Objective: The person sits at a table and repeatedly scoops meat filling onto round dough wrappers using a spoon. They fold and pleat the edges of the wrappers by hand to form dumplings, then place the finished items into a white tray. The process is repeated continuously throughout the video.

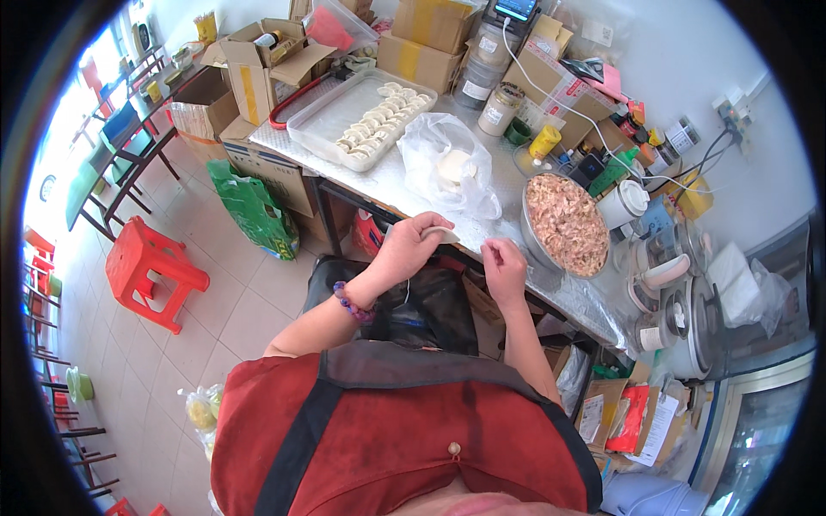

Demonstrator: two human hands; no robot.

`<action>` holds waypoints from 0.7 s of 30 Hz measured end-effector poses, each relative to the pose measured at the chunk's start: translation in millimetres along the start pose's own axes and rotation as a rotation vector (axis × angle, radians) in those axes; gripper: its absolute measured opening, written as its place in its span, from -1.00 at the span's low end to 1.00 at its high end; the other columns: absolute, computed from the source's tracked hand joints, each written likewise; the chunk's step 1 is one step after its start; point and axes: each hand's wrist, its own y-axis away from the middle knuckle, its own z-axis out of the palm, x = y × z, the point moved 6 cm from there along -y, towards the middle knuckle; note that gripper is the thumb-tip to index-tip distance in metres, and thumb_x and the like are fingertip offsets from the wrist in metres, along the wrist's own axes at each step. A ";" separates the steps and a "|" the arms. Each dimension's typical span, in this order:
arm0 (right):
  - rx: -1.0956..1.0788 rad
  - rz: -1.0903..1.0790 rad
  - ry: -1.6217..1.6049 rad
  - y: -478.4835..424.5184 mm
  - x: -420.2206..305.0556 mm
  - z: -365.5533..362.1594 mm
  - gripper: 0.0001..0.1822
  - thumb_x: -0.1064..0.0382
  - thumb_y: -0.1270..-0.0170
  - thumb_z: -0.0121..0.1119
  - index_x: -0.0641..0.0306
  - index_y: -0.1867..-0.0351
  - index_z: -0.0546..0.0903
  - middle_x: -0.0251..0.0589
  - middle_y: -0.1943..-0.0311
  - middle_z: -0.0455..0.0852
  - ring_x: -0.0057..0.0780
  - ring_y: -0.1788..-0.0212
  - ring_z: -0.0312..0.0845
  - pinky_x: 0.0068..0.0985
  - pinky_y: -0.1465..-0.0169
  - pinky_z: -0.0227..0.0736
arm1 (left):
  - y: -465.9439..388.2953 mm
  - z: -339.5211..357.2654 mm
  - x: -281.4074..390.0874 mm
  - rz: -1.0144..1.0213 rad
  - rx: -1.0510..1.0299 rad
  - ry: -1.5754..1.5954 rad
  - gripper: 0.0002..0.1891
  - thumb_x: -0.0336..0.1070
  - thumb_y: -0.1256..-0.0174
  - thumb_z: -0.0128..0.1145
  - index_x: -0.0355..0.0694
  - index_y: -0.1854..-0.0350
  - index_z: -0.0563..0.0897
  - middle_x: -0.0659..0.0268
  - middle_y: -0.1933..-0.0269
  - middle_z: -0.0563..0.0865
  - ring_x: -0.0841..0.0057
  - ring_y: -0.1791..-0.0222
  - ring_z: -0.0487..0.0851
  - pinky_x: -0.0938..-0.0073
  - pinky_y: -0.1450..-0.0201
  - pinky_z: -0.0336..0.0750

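Note:
My left hand [408, 245], with a beaded bracelet at the wrist, holds a dumpling wrapper [441, 235] at the table's front edge. Its pale rim shows between thumb and fingers; whether filling lies inside is hidden. My right hand [505, 266] is a little to the right, fingers drawn together, with nothing visible in them. Just beyond it stands a metal bowl [528, 242] heaped with minced meat filling [568, 222]. A clear plastic bag [426, 145] with round wrappers [455, 166] lies ahead of my hands. Farther left, a plastic tray [322, 119] carries rows of folded dumplings [381, 122].
Cardboard boxes [419, 58] and jars [500, 109] line the table's back. A white charging cable [568, 113] runs from a phone [515, 9] above the clutter on the right. On the floor at left are a red plastic stool [151, 271] and a green bag [255, 209].

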 end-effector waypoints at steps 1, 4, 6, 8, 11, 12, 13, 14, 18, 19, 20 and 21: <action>0.016 -0.001 -0.016 7.6 -4.0 -5.2 -0.93 0.43 -0.17 0.26 0.36 0.35 0.61 -0.14 0.43 0.64 -0.31 0.48 0.54 -0.45 0.37 0.44 | -0.7 -2.9 -6.8 -0.028 0.003 0.039 -0.85 -0.46 -0.37 0.01 -0.35 0.11 0.58 0.25 0.01 0.71 0.60 0.07 0.65 0.55 -0.03 0.53; 0.070 0.060 0.003 31.0 1.1 -29.8 -0.95 0.45 -0.17 0.26 0.38 0.35 0.62 -0.16 0.43 0.64 -0.37 0.47 0.54 -0.50 0.38 0.43 | -2.8 5.7 -22.0 -0.165 -0.007 0.507 -0.84 -0.41 -0.44 -0.08 -0.28 0.03 0.51 0.20 -0.01 0.68 0.50 0.01 0.64 0.47 -0.01 0.57; 0.122 0.082 0.048 43.1 1.2 -50.3 -0.95 0.46 -0.18 0.26 0.39 0.34 0.63 -0.17 0.43 0.64 -0.40 0.47 0.53 -0.52 0.38 0.43 | -3.9 13.8 -36.8 -0.240 0.000 0.762 -0.77 -0.42 -0.46 -0.15 -0.30 -0.06 0.47 0.11 -0.05 0.64 0.32 -0.01 0.65 0.30 -0.07 0.59; 0.194 0.079 0.107 54.0 8.8 -72.5 -0.95 0.46 -0.19 0.26 0.39 0.33 0.64 -0.16 0.42 0.64 -0.43 0.47 0.54 -0.55 0.37 0.42 | -3.1 23.5 -39.8 -0.372 0.031 0.934 -0.73 -0.43 -0.46 -0.16 -0.33 -0.12 0.43 0.05 -0.07 0.61 0.22 -0.02 0.65 0.24 -0.10 0.59; 0.342 0.235 0.095 75.4 32.2 -106.1 -0.93 0.42 -0.25 0.24 0.38 0.28 0.63 -0.22 0.39 0.66 -0.56 0.42 0.51 -0.60 0.30 0.44 | -2.4 39.9 -47.1 -0.484 0.023 1.116 -0.65 -0.46 -0.41 -0.10 -0.37 -0.22 0.37 0.00 -0.10 0.57 0.12 -0.06 0.62 0.16 -0.13 0.58; 0.411 0.295 0.020 81.0 39.2 -113.3 -0.91 0.41 -0.26 0.23 0.39 0.25 0.63 -0.26 0.38 0.66 -0.59 0.41 0.50 -0.61 0.29 0.44 | -0.8 46.2 -47.1 -0.514 0.013 1.142 -0.64 -0.47 -0.40 -0.08 -0.37 -0.21 0.38 0.03 -0.09 0.58 0.17 -0.05 0.63 0.17 -0.13 0.58; 0.479 0.355 -0.055 86.7 46.5 -120.2 -0.90 0.40 -0.28 0.23 0.39 0.23 0.62 -0.30 0.38 0.65 -0.62 0.39 0.49 -0.62 0.27 0.44 | 1.0 52.6 -47.2 -0.544 0.004 1.169 -0.64 -0.47 -0.38 -0.05 -0.38 -0.21 0.39 0.06 -0.07 0.59 0.23 -0.04 0.63 0.19 -0.13 0.58; 0.475 0.377 -0.017 91.7 55.5 -127.5 -0.81 0.40 -0.28 0.23 0.41 0.11 0.58 -0.34 0.35 0.62 -0.65 0.36 0.47 -0.64 0.24 0.43 | 2.0 59.6 -50.1 -0.545 -0.022 1.200 -0.63 -0.46 -0.35 0.00 -0.38 -0.19 0.40 0.05 -0.07 0.59 0.22 -0.05 0.63 0.19 -0.15 0.57; 0.491 0.310 -0.037 79.6 38.3 -131.4 -0.64 0.44 -0.21 0.28 0.39 -0.04 0.51 -0.30 0.29 0.59 -0.62 0.34 0.43 -0.62 0.22 0.42 | 9.1 82.1 -48.0 -0.594 -0.122 1.151 -0.71 -0.44 -0.32 0.10 -0.34 -0.06 0.49 0.07 -0.03 0.64 0.26 -0.07 0.62 0.27 -0.19 0.53; 0.465 0.289 0.025 74.3 31.7 -129.9 -0.64 0.44 -0.19 0.29 0.39 -0.03 0.51 -0.29 0.29 0.60 -0.60 0.35 0.43 -0.61 0.23 0.42 | 9.2 84.2 -47.0 -0.569 -0.131 1.115 -0.73 -0.43 -0.32 0.11 -0.33 -0.04 0.50 0.09 -0.03 0.64 0.29 -0.06 0.62 0.30 -0.18 0.52; 0.438 0.267 0.086 68.9 26.1 -127.6 -0.63 0.45 -0.17 0.30 0.38 -0.02 0.52 -0.27 0.29 0.60 -0.58 0.36 0.43 -0.59 0.23 0.42 | 9.4 85.6 -45.9 -0.544 -0.139 1.078 -0.75 -0.42 -0.32 0.12 -0.32 -0.02 0.52 0.11 -0.03 0.65 0.32 -0.05 0.62 0.32 -0.18 0.51; 0.408 0.239 0.149 62.1 21.3 -125.9 -0.62 0.45 -0.15 0.31 0.38 -0.02 0.53 -0.26 0.29 0.60 -0.56 0.37 0.43 -0.58 0.23 0.42 | 8.4 87.2 -44.7 -0.514 -0.147 1.046 -0.76 -0.41 -0.32 0.13 -0.31 0.00 0.53 0.12 -0.02 0.65 0.35 -0.04 0.63 0.35 -0.18 0.51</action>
